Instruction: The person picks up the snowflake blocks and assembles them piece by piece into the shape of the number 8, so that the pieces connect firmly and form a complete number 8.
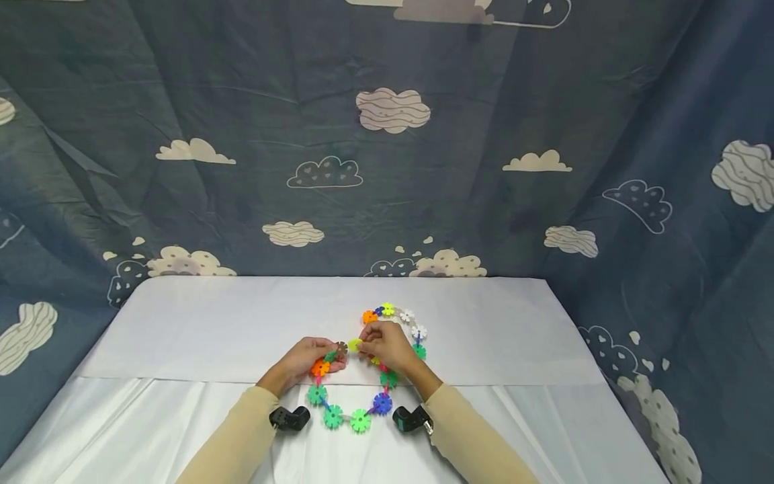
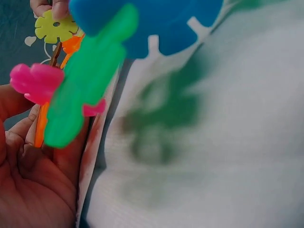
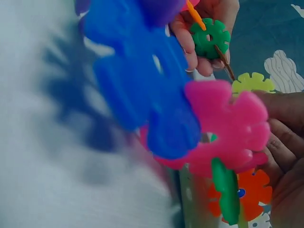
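Note:
Flat plastic notched flower discs are linked edge to edge into a chain. My left hand (image 1: 311,355) holds one end, with its fingers around a green disc (image 3: 210,38). A brown disc (image 1: 342,347) sticks out of that green one towards the right. Between thumb and fingers my right hand (image 1: 387,344) pinches a yellow disc (image 1: 354,345). In the right wrist view, the brown disc's edge meets the yellow disc's edge; whether they are joined I cannot tell. Pink (image 2: 37,83) and blue discs (image 2: 147,23) of the chain hang close to the left wrist camera.
The rest of the chain loops towards me through a light green disc (image 1: 360,421) and a blue-violet disc (image 1: 382,403). Beyond my right hand it curves past a white disc (image 1: 407,315) to an orange disc (image 1: 369,317). A white cloth covers the table (image 1: 211,323); a cloud-patterned curtain (image 1: 423,202) hangs behind.

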